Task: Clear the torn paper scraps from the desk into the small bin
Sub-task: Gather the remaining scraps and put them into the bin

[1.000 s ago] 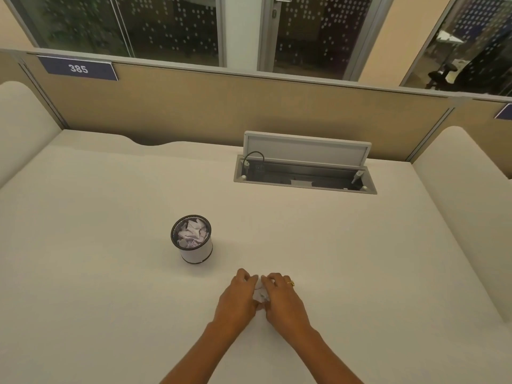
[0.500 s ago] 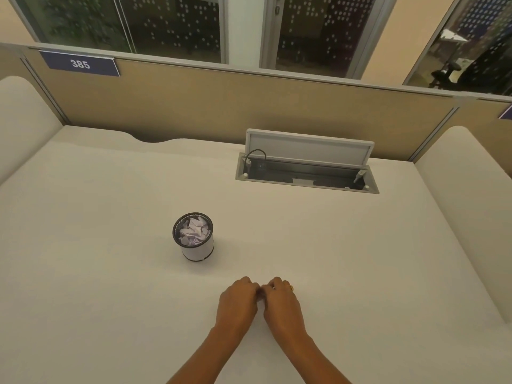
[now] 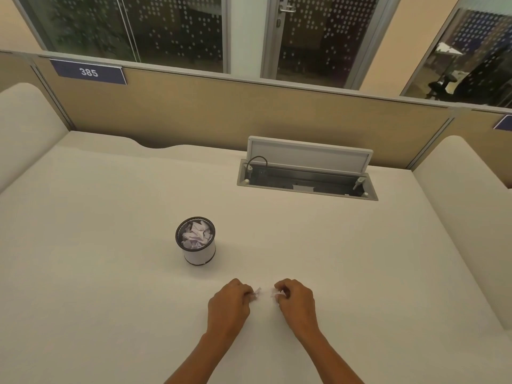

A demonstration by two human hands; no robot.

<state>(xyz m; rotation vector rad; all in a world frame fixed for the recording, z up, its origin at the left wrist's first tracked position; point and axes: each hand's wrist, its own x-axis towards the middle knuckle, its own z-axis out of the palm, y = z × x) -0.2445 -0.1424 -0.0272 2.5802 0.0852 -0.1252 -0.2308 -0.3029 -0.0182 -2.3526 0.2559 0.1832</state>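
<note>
Fingers: on both hands they are curled closed, each set pinching one small scrap of paper. The left hand (image 3: 227, 307) holds the left scrap (image 3: 257, 292) at the fingertips, and the right hand (image 3: 297, 303) holds the right scrap (image 3: 275, 294) in the same way. The two scraps are near each other but apart, with bare counter between them.

Reason for the hold: I judge that a tip pinch is used because the pieces are thin and light, and a full fist would hide or crush them. Whether the hands rest on the surface or hang just above it, I cannot tell.

Room: a long beige partition (image 3: 221, 112) closes the far side, with a blue plate (image 3: 88, 72) reading 385 at the far left. Behind it are dark glass panes with a dotted pattern (image 3: 171, 29).

Counter: the pale, smooth counter (image 3: 97, 314) fills most of the view, with rounded side panels at the left and right edges. I see no other loose scraps on it.

Cable box: at the far right of centre, a sunken cable box (image 3: 306, 187) stands with its lid raised; a black cable loops at its left end.

Small bin: the small bin (image 3: 199, 253) stands upright to the far left of the hands, near them. It has a dark rim and a white wall, and paper scraps (image 3: 196, 235) already fill it nearly to the top. Being so close, it looks to be a short carry for the left hand.
</note>
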